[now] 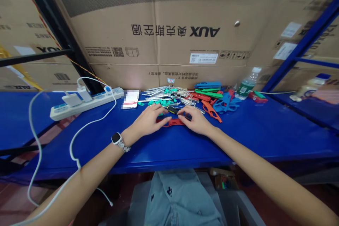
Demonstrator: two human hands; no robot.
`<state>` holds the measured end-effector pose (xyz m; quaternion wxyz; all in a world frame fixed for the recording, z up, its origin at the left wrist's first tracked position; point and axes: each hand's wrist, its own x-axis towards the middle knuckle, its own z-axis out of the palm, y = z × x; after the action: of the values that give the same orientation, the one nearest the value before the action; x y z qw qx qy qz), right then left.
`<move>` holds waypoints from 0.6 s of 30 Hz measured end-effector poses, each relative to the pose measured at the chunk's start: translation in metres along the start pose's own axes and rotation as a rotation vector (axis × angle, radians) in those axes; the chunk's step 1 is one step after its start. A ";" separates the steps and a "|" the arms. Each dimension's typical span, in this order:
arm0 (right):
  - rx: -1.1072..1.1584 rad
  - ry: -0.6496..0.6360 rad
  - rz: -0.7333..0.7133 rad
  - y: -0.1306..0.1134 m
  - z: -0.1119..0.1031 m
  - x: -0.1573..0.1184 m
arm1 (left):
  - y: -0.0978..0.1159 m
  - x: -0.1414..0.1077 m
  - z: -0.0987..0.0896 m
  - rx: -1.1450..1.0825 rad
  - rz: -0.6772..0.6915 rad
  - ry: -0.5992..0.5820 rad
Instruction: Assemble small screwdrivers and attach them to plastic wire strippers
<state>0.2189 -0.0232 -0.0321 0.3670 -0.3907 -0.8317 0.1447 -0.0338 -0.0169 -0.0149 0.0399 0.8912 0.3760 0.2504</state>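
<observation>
A long red plastic casing (pixel 174 122) lies on the blue table in front of me, between my hands. My left hand (pixel 149 118) closes on its left end, with the thumb over it and the fingers curled behind. My right hand (pixel 197 120) has its thumb and index finger around a black tool handle (pixel 173 110) with a yellow mark; the rest of that tool is partly hidden by my fingers. Just behind lie a heap of thin metal strips (pixel 166 91) and several small teal plastic clips (pixel 157 102).
Red, green and blue plastic casings (pixel 226 103) are piled right of the metal strips, beside a water bottle (pixel 248 84). A white power strip (pixel 86 104) with chargers and cables is at the left, near a phone (pixel 130 99). Large cardboard (pixel 169 10) stands behind the table.
</observation>
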 end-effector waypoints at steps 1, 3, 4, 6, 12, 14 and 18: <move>0.003 0.023 0.011 0.002 -0.001 0.002 | -0.003 0.006 -0.002 -0.009 -0.007 0.021; -0.010 0.060 0.043 0.005 -0.003 0.009 | -0.011 0.020 -0.005 -0.023 -0.023 0.054; -0.024 0.068 0.062 0.007 -0.004 0.015 | -0.015 0.028 -0.005 -0.021 -0.035 0.063; -0.072 0.064 0.096 0.010 -0.005 0.029 | -0.025 0.042 -0.003 -0.001 -0.085 0.091; -0.381 -0.072 0.168 0.014 -0.006 0.083 | -0.047 0.045 0.011 0.003 -0.228 0.170; -0.519 -0.104 0.220 0.016 -0.009 0.094 | -0.051 0.036 0.012 -0.023 -0.204 0.187; -0.623 -0.133 0.306 0.026 -0.011 0.096 | -0.056 0.025 0.011 -0.080 -0.170 0.204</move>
<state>0.2006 0.0656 0.0096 0.1493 -0.5936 -0.7899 -0.0376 -0.0499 0.0416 -0.0281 0.0579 0.8237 0.4420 0.3503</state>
